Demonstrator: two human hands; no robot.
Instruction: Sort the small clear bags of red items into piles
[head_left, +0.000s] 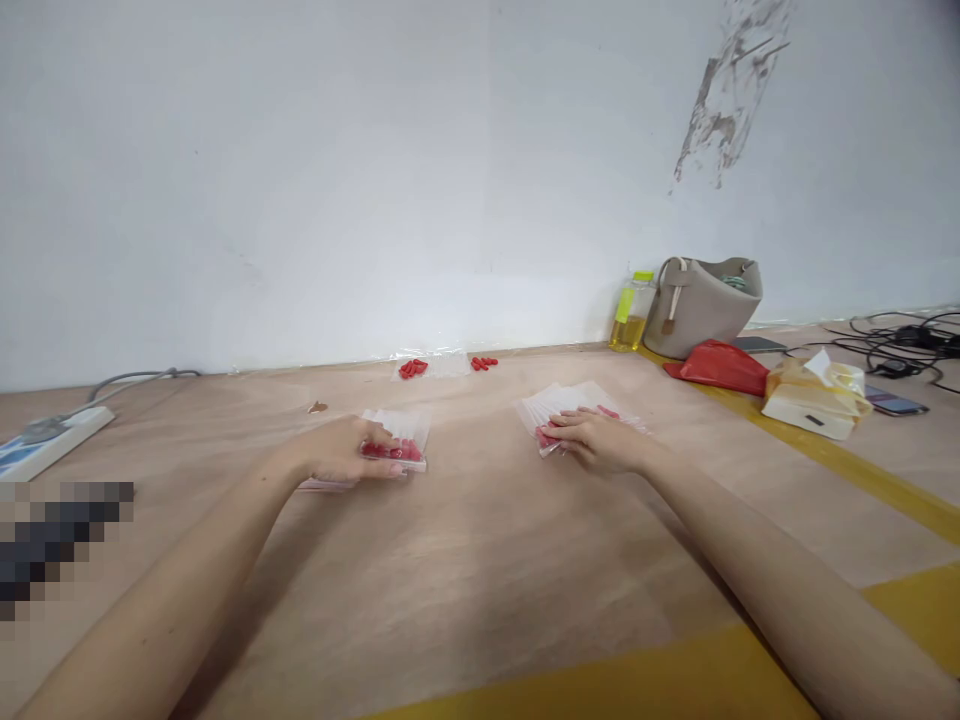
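Observation:
My left hand [341,452] is closed around a small clear plastic bag [409,450] holding red pieces, its fingers over the top and its thumb along the near edge. Under that hand, more bags [330,485] stick out on the left. Across from it, my right hand [600,440] lies with fingers stretched over a fanned pile of similar clear bags [536,410]. Red pieces show inside beneath its fingertips. Near the wall, another clear bag [450,365] lies flat with red pieces [412,369] at its left, and a few loose red pieces [484,363] sit beside it.
At the left are a white power strip [67,440] and a pixelated dark object [52,550]. A bottle of yellow liquid [631,315], grey bag [701,310], red pouch [716,368], tissue pack [814,395], phone [896,401] and black cables [907,340] stand or lie at the right.

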